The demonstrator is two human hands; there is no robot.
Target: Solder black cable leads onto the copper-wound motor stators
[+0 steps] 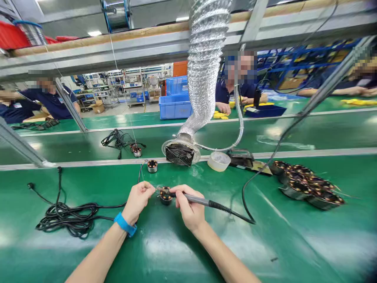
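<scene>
Copper-wound stator (165, 195): sits on the green conveyor belt (265, 243) between both hands, windings upward.
Left hand (137, 202): narrow pinch on a thin wire (140, 177); blue wristband (125, 224) below.
Right hand (190, 208): pen grip on a soldering iron (196, 199), tip over the stator.
Technique: grip near the tip favours steady control.
Labels: none legible.

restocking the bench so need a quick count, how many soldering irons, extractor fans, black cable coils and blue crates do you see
soldering iron: 1
fume extractor fan: 1
near black cable coil and far black cable coil: 2
stacked blue plastic crates: 2
total: 6
</scene>
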